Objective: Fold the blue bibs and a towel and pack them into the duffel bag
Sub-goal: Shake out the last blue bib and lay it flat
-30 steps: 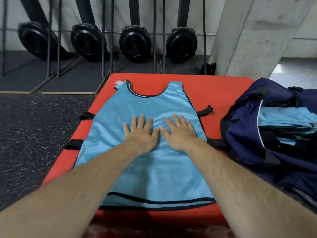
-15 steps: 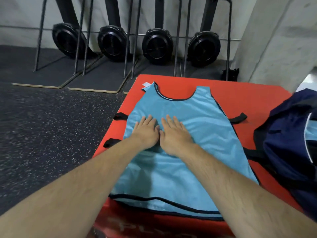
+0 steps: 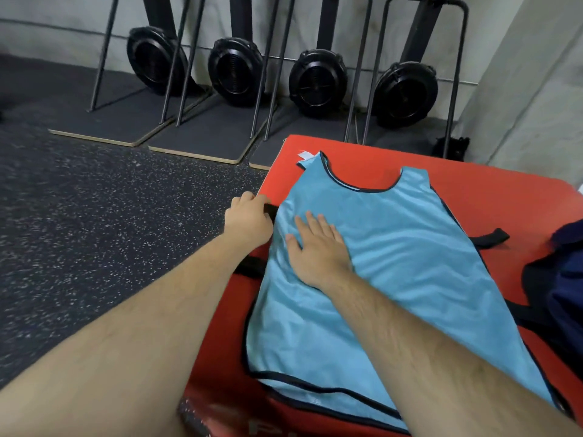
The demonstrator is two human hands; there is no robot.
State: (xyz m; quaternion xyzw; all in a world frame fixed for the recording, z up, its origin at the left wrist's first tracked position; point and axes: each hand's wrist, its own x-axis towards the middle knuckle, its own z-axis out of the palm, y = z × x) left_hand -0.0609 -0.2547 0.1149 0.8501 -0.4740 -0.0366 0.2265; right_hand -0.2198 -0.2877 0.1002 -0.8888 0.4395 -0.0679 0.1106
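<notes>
Bib [image 3: 394,247], blue, is pinned flat by the right hand's [image 3: 318,250] straight fingers; its side strap [image 3: 270,209] is pinched by the left hand [image 3: 247,220]. Uneven folding is risked if fabric slips.

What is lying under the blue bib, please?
The blue bib lies flat on a red mat. Black straps stick out at its sides. The right hand presses on top. Whatever else lies beneath the cloth is covered.
</notes>
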